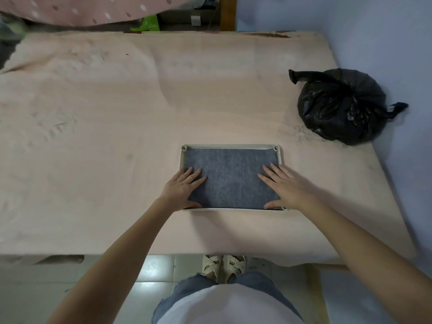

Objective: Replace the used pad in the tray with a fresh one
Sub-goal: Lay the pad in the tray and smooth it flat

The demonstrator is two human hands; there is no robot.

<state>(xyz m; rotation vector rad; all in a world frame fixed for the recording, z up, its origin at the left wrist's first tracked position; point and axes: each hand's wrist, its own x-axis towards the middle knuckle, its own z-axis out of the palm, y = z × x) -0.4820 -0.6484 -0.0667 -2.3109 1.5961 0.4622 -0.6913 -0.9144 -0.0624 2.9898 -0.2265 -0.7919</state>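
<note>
Lying in the tray (279, 157), grey pad (230, 176) under flat, straight-fingered left hand (181, 189) and right hand (284, 187).

The pad (231, 177) was grey, matt, felt-like cloth; the tray (230, 146) smooth pale plastic. A soft pink cloth (117, 113) looked faintly embossed. The black bag (341, 106) was crinkled, glossy plastic.

Both my arms are stretched out front, left hand (181, 188) and right hand (284, 186) palms down, fingers straight and spread.
</note>
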